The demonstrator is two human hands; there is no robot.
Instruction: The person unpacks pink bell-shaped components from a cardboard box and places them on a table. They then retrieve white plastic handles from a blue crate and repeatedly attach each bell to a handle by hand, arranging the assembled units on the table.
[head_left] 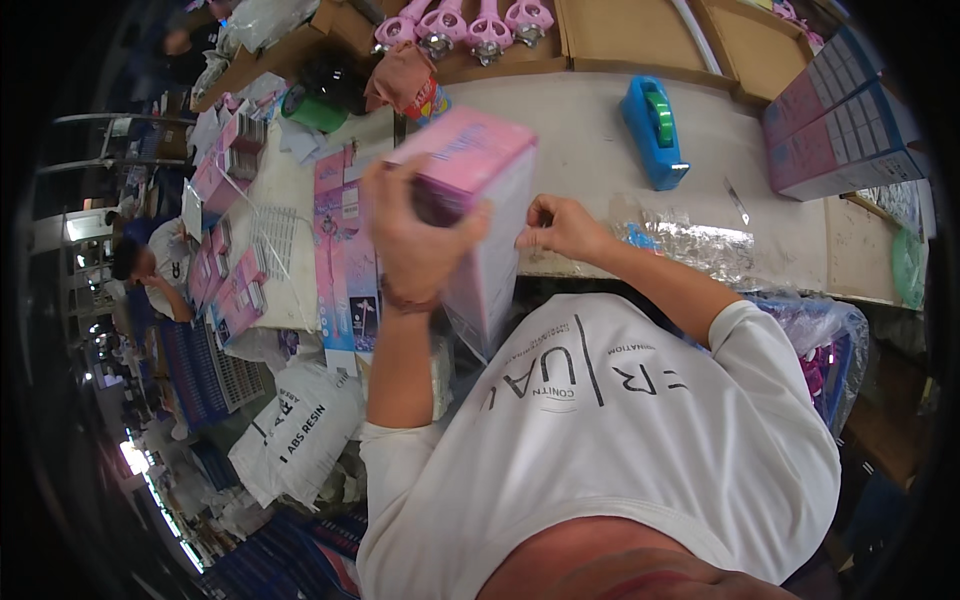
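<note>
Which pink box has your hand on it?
The pink box in the middle: the left hand grips it. The pink boxes at far right stand with no hand on them.

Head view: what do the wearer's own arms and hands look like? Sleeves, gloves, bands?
Left hand and right hand both ungloved. Short, loose white sleeves on both arms. Thin reddish-brown band on the left wrist; none seen on the right.

On the counter (580,110), a tape dispenser (652,135) stands right of the carton (500,210); two boxes (840,125) stand farther right; trays (625,38) lie behind, toys (489,32) in one.
</note>
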